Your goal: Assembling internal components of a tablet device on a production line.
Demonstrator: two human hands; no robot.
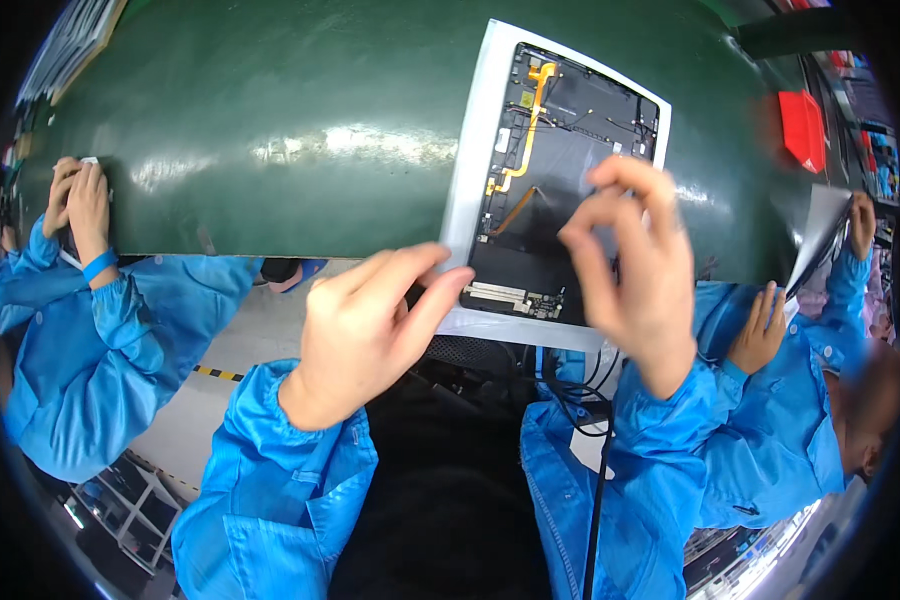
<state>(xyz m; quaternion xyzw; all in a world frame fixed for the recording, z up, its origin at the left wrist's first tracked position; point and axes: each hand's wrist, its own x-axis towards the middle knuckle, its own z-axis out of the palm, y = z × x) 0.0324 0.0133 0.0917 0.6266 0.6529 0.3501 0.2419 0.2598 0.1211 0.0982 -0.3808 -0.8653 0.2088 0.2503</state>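
A black flat device shell [560,150] with small fittings lies tilted on a white sheet [475,120] in front of me. An orange ribbon cable [530,140] runs down its left part, and a small green circuit board [542,304] sits at its near edge. My left hand [355,325] is at the shell's near left corner, thumb and forefinger bent with a small gap between the tips. Over the shell's right part is my right hand [645,265], slightly blurred. Its thumb and forefinger meet in a pinch; anything between them is too small to make out.
The green tabletop [270,200] stretches left and right. A co-worker's hands [82,205] rest at the left edge; another's hand [760,330] is at the right, near a grey sheet [820,230]. A red object [802,130] stands at right. Black cables [595,400] hang below the table edge.
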